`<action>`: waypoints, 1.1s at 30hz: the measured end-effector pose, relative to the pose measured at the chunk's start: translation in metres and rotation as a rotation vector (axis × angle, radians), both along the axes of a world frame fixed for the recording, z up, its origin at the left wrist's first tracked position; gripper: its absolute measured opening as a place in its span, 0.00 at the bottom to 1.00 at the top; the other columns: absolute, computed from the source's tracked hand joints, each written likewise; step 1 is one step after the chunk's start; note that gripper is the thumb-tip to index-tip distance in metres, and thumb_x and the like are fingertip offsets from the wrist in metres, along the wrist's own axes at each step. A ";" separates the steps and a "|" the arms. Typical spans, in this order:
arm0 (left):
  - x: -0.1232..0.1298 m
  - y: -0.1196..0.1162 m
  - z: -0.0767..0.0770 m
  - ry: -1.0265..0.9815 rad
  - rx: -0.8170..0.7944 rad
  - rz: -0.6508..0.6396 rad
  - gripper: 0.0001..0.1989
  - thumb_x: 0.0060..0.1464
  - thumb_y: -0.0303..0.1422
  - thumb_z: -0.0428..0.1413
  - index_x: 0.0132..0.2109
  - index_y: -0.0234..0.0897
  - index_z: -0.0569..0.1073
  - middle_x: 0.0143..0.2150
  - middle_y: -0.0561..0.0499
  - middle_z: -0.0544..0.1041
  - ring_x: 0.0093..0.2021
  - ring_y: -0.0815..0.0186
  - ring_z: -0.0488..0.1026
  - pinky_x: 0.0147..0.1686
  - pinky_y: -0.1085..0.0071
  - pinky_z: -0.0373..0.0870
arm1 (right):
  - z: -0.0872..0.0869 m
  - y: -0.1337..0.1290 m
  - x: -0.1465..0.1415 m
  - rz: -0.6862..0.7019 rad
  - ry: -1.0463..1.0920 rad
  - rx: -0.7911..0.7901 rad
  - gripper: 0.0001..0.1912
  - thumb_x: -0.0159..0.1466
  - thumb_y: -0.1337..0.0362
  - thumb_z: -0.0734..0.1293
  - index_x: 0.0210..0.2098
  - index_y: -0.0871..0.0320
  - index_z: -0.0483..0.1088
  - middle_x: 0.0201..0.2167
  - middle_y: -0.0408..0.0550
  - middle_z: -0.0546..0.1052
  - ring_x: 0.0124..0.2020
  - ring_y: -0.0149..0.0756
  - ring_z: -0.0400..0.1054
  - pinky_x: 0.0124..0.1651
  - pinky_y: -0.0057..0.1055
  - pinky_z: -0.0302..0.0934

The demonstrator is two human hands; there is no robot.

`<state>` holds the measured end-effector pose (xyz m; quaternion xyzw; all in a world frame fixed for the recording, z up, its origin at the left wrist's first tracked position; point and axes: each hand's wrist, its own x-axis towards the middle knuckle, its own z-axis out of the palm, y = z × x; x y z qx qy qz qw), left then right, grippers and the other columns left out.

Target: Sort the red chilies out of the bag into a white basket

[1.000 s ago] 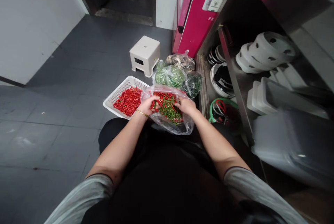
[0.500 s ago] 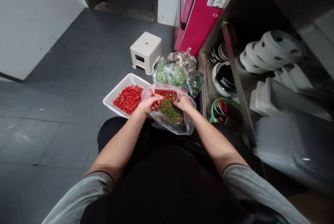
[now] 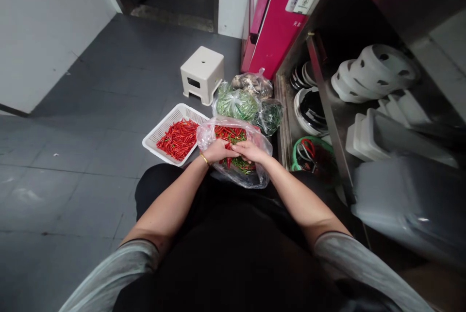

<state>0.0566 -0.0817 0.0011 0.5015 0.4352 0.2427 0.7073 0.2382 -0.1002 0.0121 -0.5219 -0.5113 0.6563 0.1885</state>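
A clear plastic bag [image 3: 262, 176] lies spread wide in front of my knees. Red chili peppers [image 3: 230, 133] fill its far part, and green stems [image 3: 244, 164] lie in its near part. My left hand [image 3: 218, 151] is closed round a few red chilies above the bag. Fingertips of my right hand [image 3: 251, 151] meet the left hand at those chilies, closed in a pinch; whatever is between them is too small to make out. Left of the bag, a white perforated basket [image 3: 157, 132] holds a heap of red chilies [image 3: 178, 139].
A white plastic stool [image 3: 202, 72] stands beyond the basket. Bags of green vegetables [image 3: 237, 104] and of mushrooms [image 3: 255, 83] lie behind the chili bag. To the right, a metal shelf [image 3: 329, 113] holds white and grey containers, with a green basket [image 3: 296, 154] containing scissors below.
My right hand has moved left from the bag's right side to meet my left hand. The left hand has shifted slightly right and nearer, still with red chilies in it.
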 end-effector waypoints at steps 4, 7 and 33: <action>0.003 -0.005 0.010 -0.063 0.137 -0.051 0.17 0.35 0.39 0.68 0.24 0.31 0.72 0.20 0.56 0.70 0.22 0.75 0.62 0.23 0.77 0.58 | -0.001 -0.013 -0.018 -0.251 0.272 0.047 0.24 0.53 0.44 0.69 0.21 0.55 0.57 0.09 0.30 0.54 0.10 0.24 0.51 0.13 0.23 0.52; 0.001 -0.007 0.021 -0.130 0.137 -0.012 0.18 0.38 0.42 0.66 0.25 0.31 0.72 0.21 0.54 0.71 0.23 0.74 0.65 0.24 0.76 0.61 | 0.007 -0.018 -0.032 -0.461 0.252 0.196 0.23 0.57 0.47 0.67 0.19 0.54 0.55 0.10 0.32 0.53 0.11 0.25 0.51 0.15 0.24 0.52; -0.205 0.098 -0.038 0.420 -0.095 0.408 0.20 0.44 0.40 0.64 0.43 0.34 0.75 0.37 0.43 0.78 0.31 0.65 0.73 0.32 0.69 0.68 | -0.018 0.018 0.014 0.096 -0.566 0.303 0.09 0.64 0.59 0.60 0.32 0.54 0.67 0.22 0.45 0.76 0.23 0.37 0.71 0.27 0.31 0.64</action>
